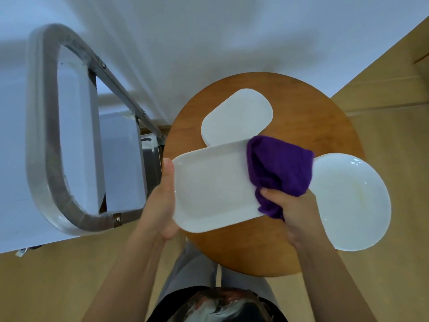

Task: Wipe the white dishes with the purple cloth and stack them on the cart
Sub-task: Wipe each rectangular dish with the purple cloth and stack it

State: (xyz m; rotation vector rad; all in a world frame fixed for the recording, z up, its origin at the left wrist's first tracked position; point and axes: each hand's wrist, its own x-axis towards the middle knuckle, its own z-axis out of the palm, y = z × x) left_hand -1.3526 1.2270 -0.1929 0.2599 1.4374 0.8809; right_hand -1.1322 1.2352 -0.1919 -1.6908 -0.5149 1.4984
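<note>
My left hand [162, 201] holds a white rectangular dish [209, 184] by its left edge, above the round wooden table [301, 108]. My right hand [294, 214] grips the bunched purple cloth [278, 168], which lies against the dish's right end. Behind it, a small stack of white rectangular dishes [236, 115] rests on the table. A round white plate [352, 201] sits at the table's right edge, partly overhanging it.
The metal cart [120, 159] stands to the left, its curved grey handle [46, 147] close to me. A white wall rises behind the table. My legs are under the table's near edge, above the wooden floor [58, 287].
</note>
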